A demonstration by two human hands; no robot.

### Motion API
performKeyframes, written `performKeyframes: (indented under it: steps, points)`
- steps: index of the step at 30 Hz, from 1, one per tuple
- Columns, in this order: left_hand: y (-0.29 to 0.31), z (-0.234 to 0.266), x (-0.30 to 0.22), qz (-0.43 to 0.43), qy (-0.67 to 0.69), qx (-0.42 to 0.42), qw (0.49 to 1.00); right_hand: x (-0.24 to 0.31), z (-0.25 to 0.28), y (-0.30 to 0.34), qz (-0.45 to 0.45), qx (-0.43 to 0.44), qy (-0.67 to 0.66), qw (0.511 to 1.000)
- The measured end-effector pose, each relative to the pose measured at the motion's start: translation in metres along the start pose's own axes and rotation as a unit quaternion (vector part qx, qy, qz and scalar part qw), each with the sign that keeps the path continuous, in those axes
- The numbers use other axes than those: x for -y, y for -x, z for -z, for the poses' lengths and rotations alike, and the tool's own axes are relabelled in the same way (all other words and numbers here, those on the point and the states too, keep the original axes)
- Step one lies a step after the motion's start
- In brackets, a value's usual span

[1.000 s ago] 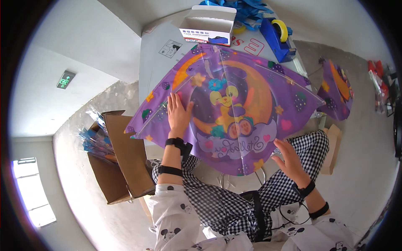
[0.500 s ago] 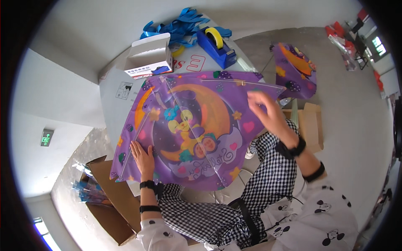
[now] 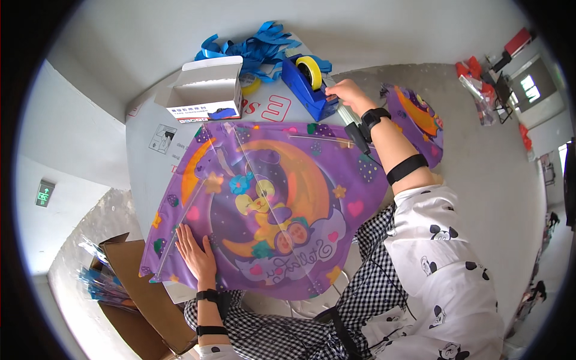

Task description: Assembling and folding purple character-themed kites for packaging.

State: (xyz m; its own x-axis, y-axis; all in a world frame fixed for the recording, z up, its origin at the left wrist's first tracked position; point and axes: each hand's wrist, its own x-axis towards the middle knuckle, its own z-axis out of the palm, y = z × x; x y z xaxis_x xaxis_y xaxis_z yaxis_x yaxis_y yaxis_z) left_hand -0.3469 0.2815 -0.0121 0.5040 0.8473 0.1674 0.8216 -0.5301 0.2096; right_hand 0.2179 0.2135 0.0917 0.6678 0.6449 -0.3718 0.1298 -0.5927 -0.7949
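Note:
A purple kite (image 3: 279, 204) lies spread over the near part of the table, printed with an orange moon, a yellow cartoon animal, stars and hearts. Thin rods run along its middle and edges. My left hand (image 3: 197, 255) rests flat on its lower left part, fingers stretched beside the left rod. Above the kite's upper right edge, my right hand (image 3: 351, 95) is at the front end of a blue tape dispenser (image 3: 309, 99) holding a yellow roll of tape (image 3: 308, 71). Its fingertips are pinched together; what is between them is too small to make out.
An open white box (image 3: 204, 90) and a heap of blue straps (image 3: 255, 48) lie at the back of the grey table (image 3: 144, 123). A second purple kite (image 3: 420, 120) hangs at the right. A cardboard box (image 3: 141, 291) with wrapped items stands at the lower left.
My right hand has gone from over the kite's right side up and forward to the tape dispenser. My left hand stays flat on the kite. The whole view has shifted slightly.

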Motion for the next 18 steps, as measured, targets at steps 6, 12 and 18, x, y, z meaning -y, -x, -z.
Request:
performKeyframes:
  steps: [6, 12, 18]
  points:
    - [0.000, -0.001, 0.000, 0.002, 0.001, -0.011, 1.000, 0.008, -0.005, 0.000, -0.079, -0.023, -0.100, 0.992]
    - [-0.002, -0.003, -0.004, -0.001, 0.001, -0.012, 1.000, 0.009, -0.002, 0.006, -0.044, -0.009, -0.187, 0.981]
    - [-0.002, -0.008, -0.004, -0.001, 0.002, -0.017, 1.000, -0.024, -0.008, 0.014, 0.051, -0.064, -0.285, 0.955]
